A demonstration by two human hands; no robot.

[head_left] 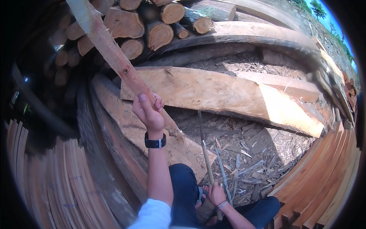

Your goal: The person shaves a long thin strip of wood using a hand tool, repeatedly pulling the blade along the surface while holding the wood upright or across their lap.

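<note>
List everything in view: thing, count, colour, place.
Plank: 1, reddish-brown, centre to upper left
Thin rod: 1, dark and tan, lower centre
Wide slab: 1, tan, centre
Lower slab: 1, tan, left of centre
Logs: over ten, brown, upper left
Curved beam: 1, pale brown, top
Squared beam: 1, tan, behind wide slab
Long timbers: several, grey-brown, left
Left boards: many, brown, lower left
Right boards: many, reddish-brown, lower right
Wood scraps: many, brown-grey, right of thin rod
Trees: several, green, upper right
Watch: 1, black, left of centre
Trousers: 1 pair, dark, bottom
Left grip: 1, bare, around plank
Right grip: 1, bare, around thin rod
</note>
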